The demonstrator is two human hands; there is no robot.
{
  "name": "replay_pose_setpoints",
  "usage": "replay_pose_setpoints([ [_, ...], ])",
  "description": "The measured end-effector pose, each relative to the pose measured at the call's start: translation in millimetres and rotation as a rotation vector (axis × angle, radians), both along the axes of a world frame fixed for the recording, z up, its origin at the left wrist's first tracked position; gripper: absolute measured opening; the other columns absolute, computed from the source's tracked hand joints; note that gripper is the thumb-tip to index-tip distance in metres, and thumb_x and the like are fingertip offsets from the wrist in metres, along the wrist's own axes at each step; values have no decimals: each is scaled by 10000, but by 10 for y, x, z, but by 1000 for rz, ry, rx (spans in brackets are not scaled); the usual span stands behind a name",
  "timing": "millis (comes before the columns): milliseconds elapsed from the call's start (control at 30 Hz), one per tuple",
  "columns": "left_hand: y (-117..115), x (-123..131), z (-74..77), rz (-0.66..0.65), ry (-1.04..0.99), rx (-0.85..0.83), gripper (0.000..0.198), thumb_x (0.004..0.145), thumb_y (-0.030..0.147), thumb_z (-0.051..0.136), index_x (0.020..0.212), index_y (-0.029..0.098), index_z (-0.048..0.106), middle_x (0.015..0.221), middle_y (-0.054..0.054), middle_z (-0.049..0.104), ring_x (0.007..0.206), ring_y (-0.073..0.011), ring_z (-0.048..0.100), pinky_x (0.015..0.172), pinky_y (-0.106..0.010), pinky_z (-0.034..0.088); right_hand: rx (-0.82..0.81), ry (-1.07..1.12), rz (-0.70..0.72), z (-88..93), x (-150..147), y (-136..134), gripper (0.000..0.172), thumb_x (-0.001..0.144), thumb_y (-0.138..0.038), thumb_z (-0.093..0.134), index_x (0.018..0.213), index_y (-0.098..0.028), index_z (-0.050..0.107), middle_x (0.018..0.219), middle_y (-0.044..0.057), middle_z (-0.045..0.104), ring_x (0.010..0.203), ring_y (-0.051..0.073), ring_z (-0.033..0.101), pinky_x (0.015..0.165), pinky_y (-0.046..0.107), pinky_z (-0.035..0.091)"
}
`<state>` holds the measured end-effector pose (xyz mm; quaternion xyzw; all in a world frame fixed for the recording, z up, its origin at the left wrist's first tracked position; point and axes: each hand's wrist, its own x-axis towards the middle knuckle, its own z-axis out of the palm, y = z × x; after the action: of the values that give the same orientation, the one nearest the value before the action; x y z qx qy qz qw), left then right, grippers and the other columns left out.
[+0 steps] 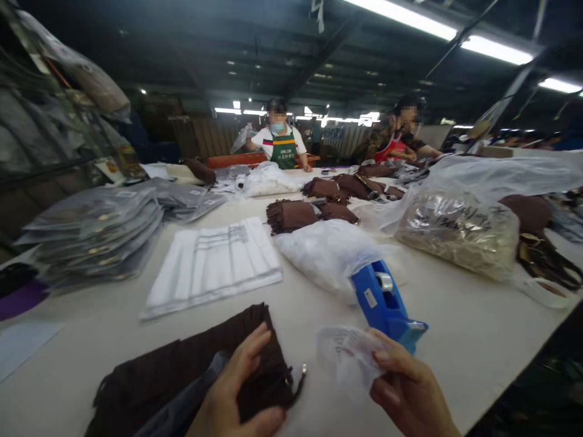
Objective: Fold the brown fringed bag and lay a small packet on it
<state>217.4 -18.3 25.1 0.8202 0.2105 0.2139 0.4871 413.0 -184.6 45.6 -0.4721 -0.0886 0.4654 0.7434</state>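
Note:
A dark brown folded cloth item, maybe a bag, lies at the near edge of the table. My left hand is over its right part, fingers stretched out and thumb apart; whether it presses on the cloth I cannot tell. A greyish strip runs beside that hand, and a small dark strap with a metal tip sticks out at the right corner. Between thumb and fingers, my right hand pinches a small clear plastic bag with faint print. Just behind it stands a blue tape dispenser.
A folded white cloth lies mid-table. To the left are stacked grey plastic packets. Beyond the dispenser sit a white plastic bundle, brown fringed items and a filled clear bag. Two people work across the table.

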Motion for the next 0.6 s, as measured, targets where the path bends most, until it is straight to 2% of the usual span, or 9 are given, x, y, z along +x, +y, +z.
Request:
replay_pose_setpoints([
  [67,-22,157,76,11,-39,-452,937,540,508,756,1335,260,326,1414,-86,355,1276,-296,345,1003,-434,375,30,138,129,6,-154,30,192,547,-271,684,625,-168,542,625,-22,596,305,-14,244,352,171,112],
  [100,-35,204,123,-14,-49,-634,980,484,460,799,1324,258,338,1394,-88,380,1268,-286,354,997,-416,371,41,180,192,8,-215,56,187,547,-268,686,623,-169,547,600,-23,585,299,-12,234,346,171,116],
  [133,-50,226,171,-42,-46,-771,981,437,397,830,1295,254,377,1333,-91,448,1196,-276,438,941,-387,412,49,209,258,10,-266,87,183,545,-269,684,618,-170,549,570,-24,568,299,-7,229,341,172,125],
  [200,-85,189,252,-73,-13,-951,803,415,273,840,1148,202,520,1082,-76,601,917,-202,588,753,-282,466,47,229,379,11,-335,149,185,539,-277,681,603,-167,548,538,-19,537,316,7,238,341,178,149],
  [300,-135,-30,294,13,2,-1126,457,397,193,819,789,127,595,704,-18,621,570,-99,539,548,-203,410,-24,169,499,-14,-385,244,225,551,-299,702,592,-165,526,533,-22,478,397,41,319,383,183,206],
  [367,-151,-232,273,93,-39,-1214,396,385,177,805,685,134,550,626,-6,609,515,-93,513,508,-200,396,-90,79,515,-60,-419,323,281,572,-335,722,590,-170,496,539,-33,437,459,61,353,425,189,245],
  [433,-148,-434,236,173,-89,-1219,390,389,170,797,666,144,523,607,6,601,504,-86,496,494,-188,376,-123,-34,505,-121,-481,422,319,588,-360,734,588,-174,475,533,-42,421,496,72,359,461,195,270],
  [533,-102,-674,183,321,-144,-1084,357,481,252,790,662,151,499,590,32,555,521,-65,449,506,-171,342,-96,-178,480,-190,-628,588,303,602,-344,735,601,-172,486,597,-21,516,559,92,420,522,206,325],
  [600,-56,-771,141,431,-156,-969,335,582,352,748,663,157,488,573,48,506,522,-60,409,507,-171,321,-66,-182,462,-204,-742,696,286,601,-330,731,613,-173,492,701,2,590,613,112,475,558,219,360],
])
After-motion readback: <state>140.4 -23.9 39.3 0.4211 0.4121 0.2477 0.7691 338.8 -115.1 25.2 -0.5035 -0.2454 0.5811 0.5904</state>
